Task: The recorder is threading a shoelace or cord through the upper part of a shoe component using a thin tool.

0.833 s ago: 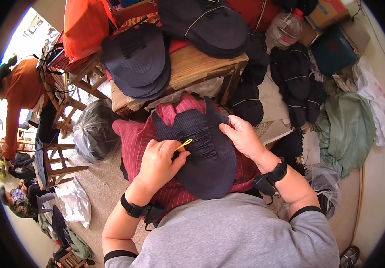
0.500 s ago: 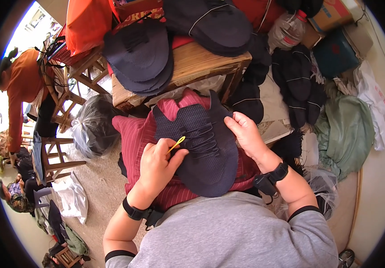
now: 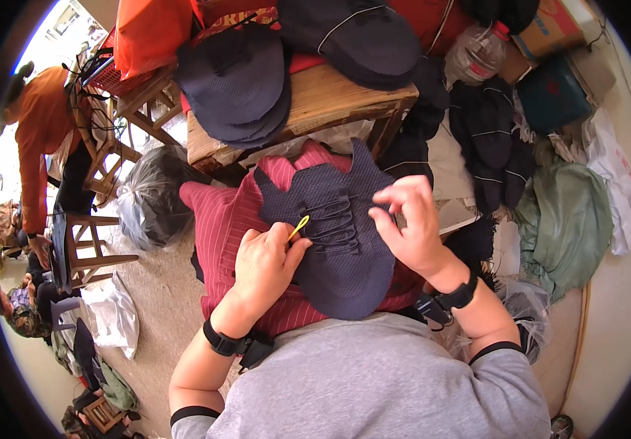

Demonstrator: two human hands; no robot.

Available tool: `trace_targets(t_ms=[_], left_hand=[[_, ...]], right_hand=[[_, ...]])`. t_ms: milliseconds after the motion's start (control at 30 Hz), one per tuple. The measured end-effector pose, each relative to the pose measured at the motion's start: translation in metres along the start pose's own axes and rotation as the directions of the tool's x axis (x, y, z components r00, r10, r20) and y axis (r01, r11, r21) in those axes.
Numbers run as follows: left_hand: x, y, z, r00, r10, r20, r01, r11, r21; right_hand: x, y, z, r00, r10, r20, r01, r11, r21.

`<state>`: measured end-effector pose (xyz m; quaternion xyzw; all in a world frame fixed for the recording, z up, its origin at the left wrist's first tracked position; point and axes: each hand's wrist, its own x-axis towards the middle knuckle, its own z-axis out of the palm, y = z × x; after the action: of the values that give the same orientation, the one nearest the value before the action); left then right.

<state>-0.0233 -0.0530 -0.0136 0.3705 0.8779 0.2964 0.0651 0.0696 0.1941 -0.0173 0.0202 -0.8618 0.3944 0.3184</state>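
A dark navy knit shoe upper (image 3: 348, 282) lies across my lap on a maroon striped cloth (image 3: 220, 227). Dark laces (image 3: 332, 225) run in rows across its middle. At its left side, my left hand (image 3: 265, 263) pinches a thin yellow tool with a looped end (image 3: 300, 225); the rest of the tool is hidden by the fingers. Over the upper's right edge is my right hand (image 3: 414, 227), its thumb and forefinger apart and nothing visible between them. The other right fingers curl inward.
Ahead stands a wooden bench (image 3: 315, 110) bearing stacked dark uppers (image 3: 235, 80) and a tied bundle (image 3: 359, 44). More bundles (image 3: 487, 124) and a green sack (image 3: 564, 212) lie right. A black plastic bag (image 3: 156, 197), wooden stools (image 3: 85, 245) and a person in orange (image 3: 41, 132) are left.
My right hand has let go of the upper's right edge and its fingers have parted. My left hand keeps the yellow tool, shifted slightly right. The upper's far right corner now spreads outward.
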Motion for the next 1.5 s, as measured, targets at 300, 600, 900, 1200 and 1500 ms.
trace_targets(t_ms=[300, 600, 900, 1200, 1500], left_hand=[[-0.001, 0.011, -0.001, 0.978, -0.142, 0.15, 0.171, 0.965, -0.2], [-0.007, 0.004, 0.009, 0.995, -0.068, 0.077, 0.074, 0.995, -0.071], [-0.01, 0.001, 0.002, 0.992, 0.123, 0.004, -0.121, 0.984, -0.134], [-0.004, 0.001, 0.009, 0.953, 0.295, -0.066, -0.302, 0.942, -0.145], [-0.013, -0.003, -0.003, 0.991, 0.121, 0.055, -0.112, 0.983, -0.144]], right_hand=[[0.022, 0.007, -0.009, 0.769, -0.282, 0.574, 0.309, 0.95, 0.054], [0.02, 0.005, -0.009, 0.663, -0.238, 0.709, 0.354, 0.935, -0.017], [-0.009, -0.001, -0.011, 0.77, 0.238, 0.592, -0.373, 0.921, 0.115], [-0.02, -0.003, -0.009, 0.777, 0.309, 0.549, -0.434, 0.894, 0.111], [-0.024, 0.002, -0.006, 0.777, 0.286, 0.56, -0.43, 0.892, 0.141]])
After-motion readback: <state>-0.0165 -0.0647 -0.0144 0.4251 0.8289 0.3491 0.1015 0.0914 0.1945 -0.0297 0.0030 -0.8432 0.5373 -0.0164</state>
